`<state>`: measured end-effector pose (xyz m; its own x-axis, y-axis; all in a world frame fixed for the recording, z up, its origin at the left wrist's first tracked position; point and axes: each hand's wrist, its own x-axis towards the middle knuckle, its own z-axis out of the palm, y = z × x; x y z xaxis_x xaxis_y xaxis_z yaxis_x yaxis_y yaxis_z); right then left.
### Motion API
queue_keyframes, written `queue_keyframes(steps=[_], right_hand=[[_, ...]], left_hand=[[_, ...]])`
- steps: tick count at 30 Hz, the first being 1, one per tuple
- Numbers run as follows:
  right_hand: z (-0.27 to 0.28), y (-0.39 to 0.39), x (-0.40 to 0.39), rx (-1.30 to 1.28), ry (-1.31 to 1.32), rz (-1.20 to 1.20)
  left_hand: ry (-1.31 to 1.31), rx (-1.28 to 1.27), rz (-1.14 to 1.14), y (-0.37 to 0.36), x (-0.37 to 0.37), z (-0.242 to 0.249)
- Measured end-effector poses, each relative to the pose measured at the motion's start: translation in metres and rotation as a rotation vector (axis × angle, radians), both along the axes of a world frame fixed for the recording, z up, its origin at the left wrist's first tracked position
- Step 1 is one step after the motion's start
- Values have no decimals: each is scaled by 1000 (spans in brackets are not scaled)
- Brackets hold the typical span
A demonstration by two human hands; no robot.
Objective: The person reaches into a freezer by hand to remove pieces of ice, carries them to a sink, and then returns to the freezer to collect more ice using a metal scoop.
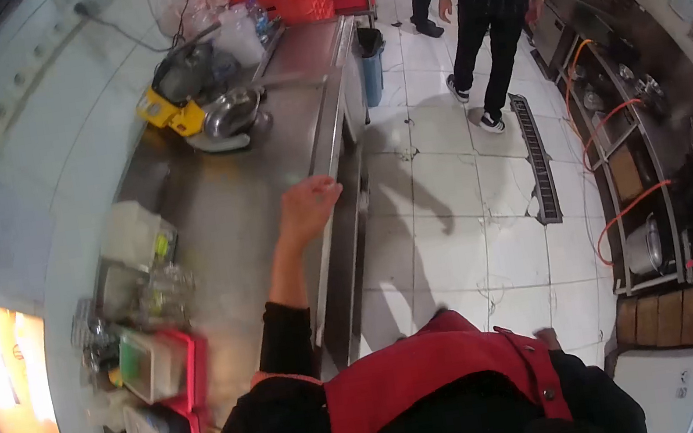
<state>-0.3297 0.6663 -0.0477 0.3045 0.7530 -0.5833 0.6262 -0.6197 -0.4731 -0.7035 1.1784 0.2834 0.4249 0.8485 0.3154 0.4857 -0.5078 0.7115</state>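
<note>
Half-open and seemingly empty, the left hand (310, 208) could knock the counter (228, 224) at ten o'clock if swung low; the right hand's (546, 336) grip I cannot tell.

On feed I count 1 steel ctr (225, 233); on ctr, 1 yellow item (169, 115); by ctr's far end, 1 blue bin (374, 75); R of ctr, 1 floor drain (539, 163), 3 orange hoses (622, 219); wearer's hands (308, 213), 2.

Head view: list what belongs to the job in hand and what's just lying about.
Probably the job's:
- left hand, nothing visibly held
- metal counter, the thing nearest it

Apparently lying about, untouched:
- metal bowl, counter's far end
- red tray, by the wall
- blue bin, on the floor
</note>
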Motion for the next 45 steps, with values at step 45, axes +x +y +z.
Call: queue_keyframes(steps=[45], right_hand=[[163,1269,51,-16,1002,69]], left_hand=[[361,-228,646,635,251,-153]])
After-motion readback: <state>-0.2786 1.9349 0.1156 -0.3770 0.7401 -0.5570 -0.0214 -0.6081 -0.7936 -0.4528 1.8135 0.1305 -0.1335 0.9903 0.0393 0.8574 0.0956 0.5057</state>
